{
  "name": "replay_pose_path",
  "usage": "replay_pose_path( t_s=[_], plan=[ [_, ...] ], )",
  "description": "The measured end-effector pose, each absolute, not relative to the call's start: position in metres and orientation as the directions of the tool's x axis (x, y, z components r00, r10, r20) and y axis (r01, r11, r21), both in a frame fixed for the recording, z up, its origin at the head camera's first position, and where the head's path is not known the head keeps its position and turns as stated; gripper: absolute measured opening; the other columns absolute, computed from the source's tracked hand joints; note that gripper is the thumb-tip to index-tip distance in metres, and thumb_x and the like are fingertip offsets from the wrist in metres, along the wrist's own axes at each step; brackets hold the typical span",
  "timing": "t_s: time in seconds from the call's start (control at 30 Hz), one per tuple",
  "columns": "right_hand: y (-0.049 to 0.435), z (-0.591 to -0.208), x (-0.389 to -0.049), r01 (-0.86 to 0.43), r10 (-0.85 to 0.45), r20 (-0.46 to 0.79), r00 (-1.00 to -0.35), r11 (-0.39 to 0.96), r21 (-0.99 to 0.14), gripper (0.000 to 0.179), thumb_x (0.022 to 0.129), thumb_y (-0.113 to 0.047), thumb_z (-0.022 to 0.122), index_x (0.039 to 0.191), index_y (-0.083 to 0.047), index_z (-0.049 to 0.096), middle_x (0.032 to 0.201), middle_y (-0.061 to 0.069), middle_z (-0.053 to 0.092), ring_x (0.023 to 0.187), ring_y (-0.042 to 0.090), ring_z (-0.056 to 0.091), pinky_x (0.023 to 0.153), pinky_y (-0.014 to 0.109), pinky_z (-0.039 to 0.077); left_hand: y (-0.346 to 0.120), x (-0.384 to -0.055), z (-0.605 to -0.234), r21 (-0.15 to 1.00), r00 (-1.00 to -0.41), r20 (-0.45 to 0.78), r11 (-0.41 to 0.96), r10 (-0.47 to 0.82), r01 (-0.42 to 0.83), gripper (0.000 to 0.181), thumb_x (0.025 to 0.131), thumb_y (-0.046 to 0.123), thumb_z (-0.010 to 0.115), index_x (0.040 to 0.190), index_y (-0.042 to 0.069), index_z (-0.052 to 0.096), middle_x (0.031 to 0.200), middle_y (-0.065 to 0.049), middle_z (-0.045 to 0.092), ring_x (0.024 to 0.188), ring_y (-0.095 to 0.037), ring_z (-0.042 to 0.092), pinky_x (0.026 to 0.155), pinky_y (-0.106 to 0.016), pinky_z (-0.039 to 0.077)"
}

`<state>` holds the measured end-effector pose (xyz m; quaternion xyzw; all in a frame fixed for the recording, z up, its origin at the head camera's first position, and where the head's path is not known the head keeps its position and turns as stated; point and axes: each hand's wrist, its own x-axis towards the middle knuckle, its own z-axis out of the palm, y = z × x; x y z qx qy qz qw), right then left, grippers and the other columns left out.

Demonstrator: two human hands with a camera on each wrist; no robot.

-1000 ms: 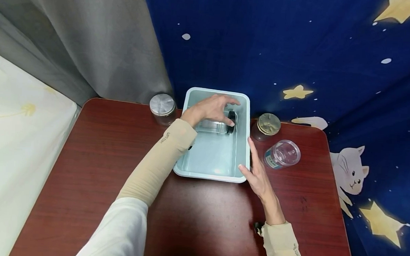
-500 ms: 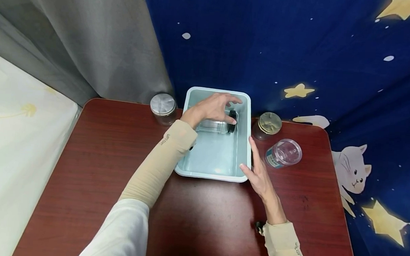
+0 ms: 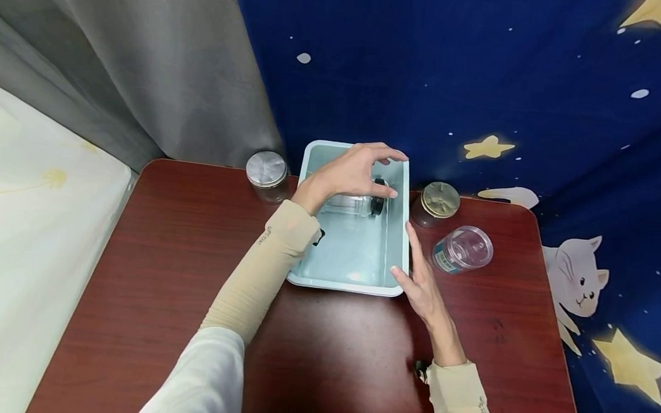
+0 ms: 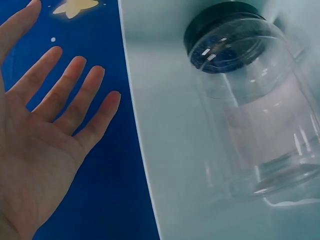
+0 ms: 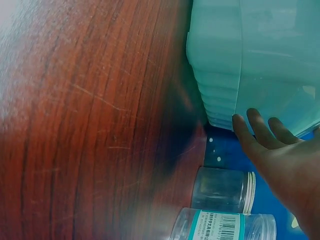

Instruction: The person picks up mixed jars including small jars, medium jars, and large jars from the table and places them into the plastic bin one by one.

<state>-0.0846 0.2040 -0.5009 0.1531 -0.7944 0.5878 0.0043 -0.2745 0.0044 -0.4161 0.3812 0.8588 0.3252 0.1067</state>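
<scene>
Left hand (image 3: 356,171) hovering over the pale-blue rectangular plastic bin (image 3: 340,255), grip spread wide, just above the clear jar with a black lid (image 3: 349,205), which lies on its side in there; and the right hand (image 3: 426,289), grip loosely spread, has straight fingers at the bin's outer wall, reddish-brown wooden desk (image 3: 331,346) underneath it all.

From where I stand, the left arm (image 3: 254,274) stretches forward, the left hand (image 3: 355,172) hanging with fingers (image 4: 84,101) spread; the right hand (image 3: 425,290) has its thumb (image 3: 405,281) apart, its fingers seemingly almost straight.
</scene>
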Motion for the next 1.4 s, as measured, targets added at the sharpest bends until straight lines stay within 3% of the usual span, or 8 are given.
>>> replay_pose_path(
  t_s=[0.2,0.47,1.07,1.4],
  plan=[
    [0.204,-0.500,-0.085,-0.259,-0.240,0.197,-0.951,0.264,-0.929,0.079,0.089,0.000,0.055,0.157,0.002,0.015,0.162,0.019,0.020,0.143,0.011,0.026,0.114,0.022,0.019,0.001,-0.272,-0.408,0.668,-0.704,0.092,0.481,0.704,0.568,0.070,0.081,0.047,0.080,0.142,0.022,0.056,0.141,0.008,0.053,0.119,-0.011,0.054,0.096,-0.027,0.044],
    [0.203,-0.500,-0.085,-0.259,-0.240,0.198,-0.950,0.258,-0.931,0.079,0.090,-0.001,0.055,0.158,0.001,0.015,0.162,0.018,0.019,0.144,0.009,0.025,0.115,0.025,0.018,-0.004,-0.271,-0.403,0.684,-0.712,0.141,0.452,0.687,0.572,0.076,0.076,0.060,0.078,0.140,0.023,0.058,0.138,0.009,0.055,0.120,-0.011,0.053,0.096,-0.031,0.045],
    [0.204,-0.502,-0.083,-0.275,-0.209,0.230,-0.950,0.220,-0.936,0.079,0.086,0.004,0.057,0.156,0.005,0.019,0.161,0.021,0.020,0.146,0.010,0.023,0.116,0.022,0.017,-0.023,-0.257,-0.373,0.693,-0.692,0.350,0.322,0.632,0.645,0.068,0.079,0.049,0.080,0.138,0.021,0.060,0.134,0.009,0.058,0.116,-0.008,0.056,0.099,-0.034,0.045],
    [0.203,-0.504,-0.080,-0.318,-0.167,0.285,-0.944,0.230,-0.920,0.077,0.083,0.006,0.060,0.152,0.008,0.027,0.157,0.025,0.028,0.143,0.012,0.031,0.115,0.024,0.024,-0.032,-0.248,-0.363,0.625,-0.725,0.357,0.427,0.589,0.654,0.067,0.077,0.056,0.079,0.136,0.028,0.061,0.135,0.015,0.057,0.118,-0.004,0.054,0.099,-0.029,0.043]
  ],
)
